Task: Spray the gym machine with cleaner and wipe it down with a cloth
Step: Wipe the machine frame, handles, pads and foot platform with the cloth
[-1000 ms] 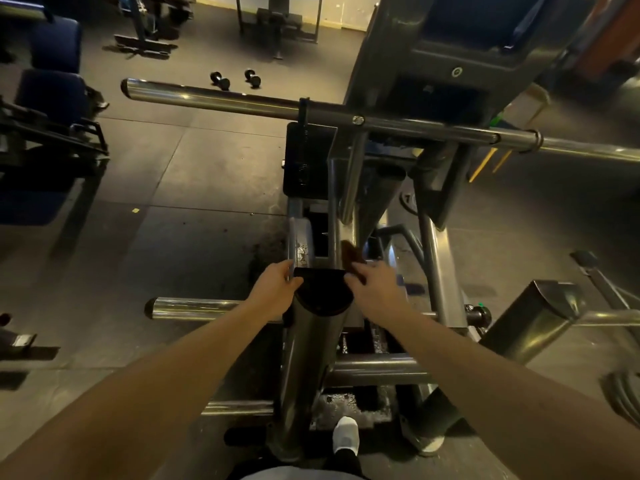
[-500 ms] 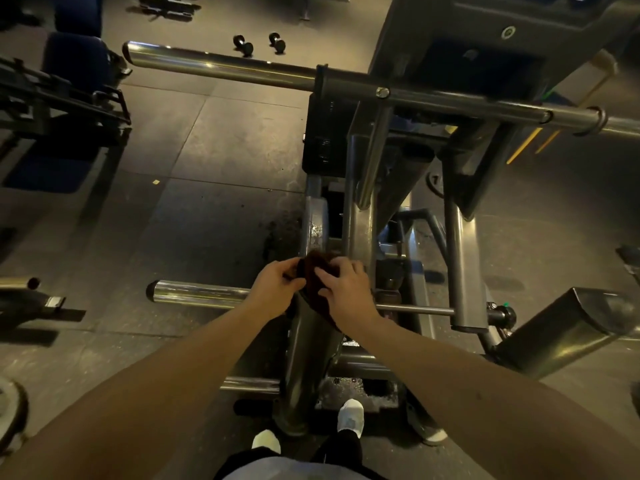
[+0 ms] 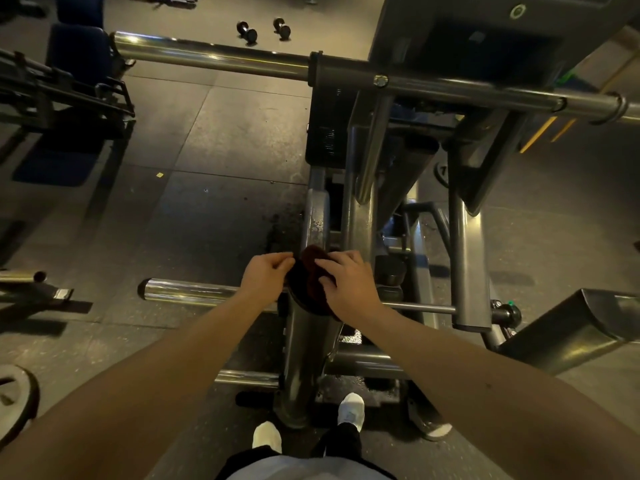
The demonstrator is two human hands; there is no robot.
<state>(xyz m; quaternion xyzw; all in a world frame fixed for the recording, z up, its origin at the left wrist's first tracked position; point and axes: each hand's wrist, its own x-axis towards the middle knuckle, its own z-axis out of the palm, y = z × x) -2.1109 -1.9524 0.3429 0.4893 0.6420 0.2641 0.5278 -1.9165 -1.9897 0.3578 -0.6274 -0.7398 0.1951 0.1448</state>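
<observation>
Dark rubber floor tiles (image 3: 214, 133) surround the grey steel gym machine (image 3: 464, 244); atop its near post sits the dark maroon cloth (image 3: 311, 275) — left hand (image 3: 265, 275) pinching its edge, right hand (image 3: 348, 282) gripping it with curled fingers; wiping looks barely begun (spraying cannot be judged).

The scene is dim, with a warm yellow-brown cast. Small hot glints sit along the top of the long bar (image 3: 214, 58) in the upper left and on the short bar (image 3: 187, 289) at mid left, so light falls from above. Soft, broad shadows spread over the floor (image 3: 214, 140), deepest along the left edge. The cloth (image 3: 311, 275) at centre is nearly black, its texture lost. The white shoes (image 3: 351, 408) at the bottom are the brightest patches. The wide lens bows the long bar and swells the forearms (image 3: 138, 393) in the lower corners. Fine detail is smeared and grainy, most in the dark upper right.
</observation>
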